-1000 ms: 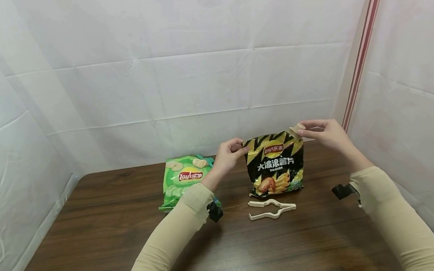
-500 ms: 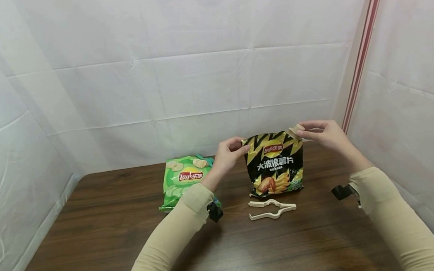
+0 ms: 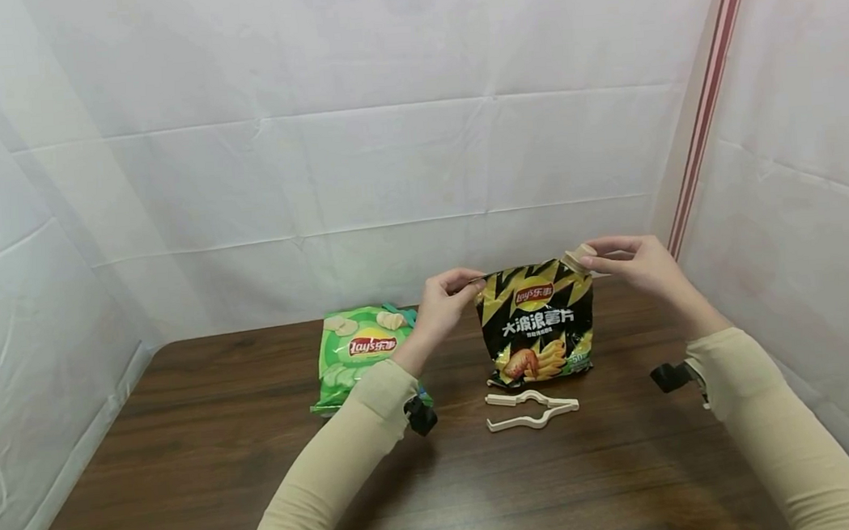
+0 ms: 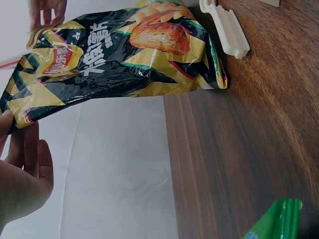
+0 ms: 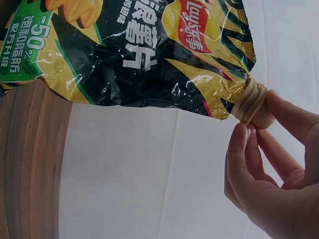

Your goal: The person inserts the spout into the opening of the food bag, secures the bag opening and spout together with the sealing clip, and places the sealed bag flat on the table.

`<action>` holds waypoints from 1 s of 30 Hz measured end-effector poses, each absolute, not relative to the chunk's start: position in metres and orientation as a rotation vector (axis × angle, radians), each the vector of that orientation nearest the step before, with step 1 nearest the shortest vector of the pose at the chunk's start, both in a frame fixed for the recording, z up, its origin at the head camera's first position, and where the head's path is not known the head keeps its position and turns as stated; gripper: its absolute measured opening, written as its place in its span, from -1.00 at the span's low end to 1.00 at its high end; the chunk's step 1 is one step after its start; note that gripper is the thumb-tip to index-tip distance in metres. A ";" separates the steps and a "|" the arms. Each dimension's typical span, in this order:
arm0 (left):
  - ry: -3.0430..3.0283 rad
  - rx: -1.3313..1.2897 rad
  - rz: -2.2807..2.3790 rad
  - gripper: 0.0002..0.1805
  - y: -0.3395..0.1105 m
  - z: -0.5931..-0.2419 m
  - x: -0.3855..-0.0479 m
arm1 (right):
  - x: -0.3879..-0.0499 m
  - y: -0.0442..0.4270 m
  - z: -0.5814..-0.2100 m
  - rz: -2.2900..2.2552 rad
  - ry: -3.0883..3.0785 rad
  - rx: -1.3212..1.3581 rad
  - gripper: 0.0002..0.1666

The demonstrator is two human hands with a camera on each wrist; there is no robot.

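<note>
The black bag [image 3: 526, 324] is upright between the two hands, its printed front toward the head camera and its lower edge down at the worktop [image 3: 209, 440]. The left hand [image 3: 445, 308] pinches the bag's top left corner, thumb in front and fingers behind. The right hand [image 3: 636, 264] grasps the cap [image 5: 249, 102] at the top right corner, with the thumb on one side and fingertips on the other. The cap is pale tan, ridged next to the bag, and tilts outward up and to the right. The bag's top edge runs between the two grips, slightly higher at the cap.

The clip [image 3: 560, 404] lies on the worktop just in front of the bag, cream-coloured, its two arms spread apart at the left and joined at the right.

The green bag [image 3: 357, 354] is on the worktop to the left of the black bag and well apart from it; the left arm hides part of its right side. A teal piece [image 3: 401, 311] shows at its top right corner.

Both sleeves [image 3: 328, 473] are light beige, with a black mount [image 3: 421, 415] at each wrist. White sheeting [image 3: 389, 162] surrounds the worktop behind and at both sides, and a red stripe [image 3: 710, 102] runs down near the right corner.
</note>
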State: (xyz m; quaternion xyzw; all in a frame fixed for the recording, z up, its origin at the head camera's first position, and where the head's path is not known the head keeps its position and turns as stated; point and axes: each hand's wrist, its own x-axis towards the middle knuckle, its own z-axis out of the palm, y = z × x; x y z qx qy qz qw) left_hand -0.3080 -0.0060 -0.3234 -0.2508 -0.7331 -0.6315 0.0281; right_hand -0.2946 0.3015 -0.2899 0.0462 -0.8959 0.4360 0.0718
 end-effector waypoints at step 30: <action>-2.245 -0.782 -1.982 -0.77 -0.008 -0.323 -0.310 | -0.293 0.300 -0.279 1.170 -2.759 0.182 -0.29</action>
